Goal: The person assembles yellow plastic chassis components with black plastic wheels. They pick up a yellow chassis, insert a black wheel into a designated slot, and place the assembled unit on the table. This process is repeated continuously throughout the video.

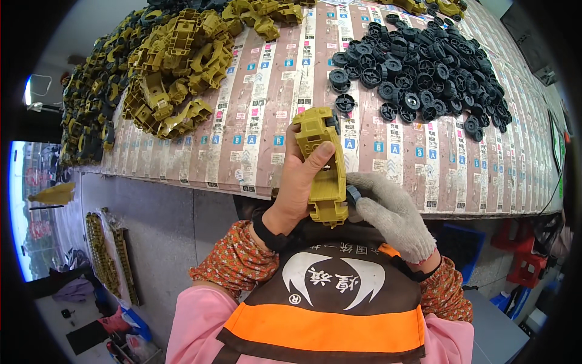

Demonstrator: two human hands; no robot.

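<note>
My bare left hand (292, 189) is wrapped round an olive-yellow plastic toy truck body (327, 189), its thumb lying across the cab side. The truck is held upright, cab end away from me, just off the table's near edge. One dark wheel (333, 122) sits on its right side near the cab. In a grey knitted glove, my right hand (397, 219) pinches a dark plastic wheel (353, 194) against the truck's right side at the end nearer me. Whether that wheel sits on an axle is hidden.
On the table (254, 158), covered in printed paper, a big heap of dark wheels (424, 73) lies at right. Yellow truck bodies (176, 73) are piled at left, beside several trucks with wheels (91, 103). A red plastic stool (524, 267) stands below at right.
</note>
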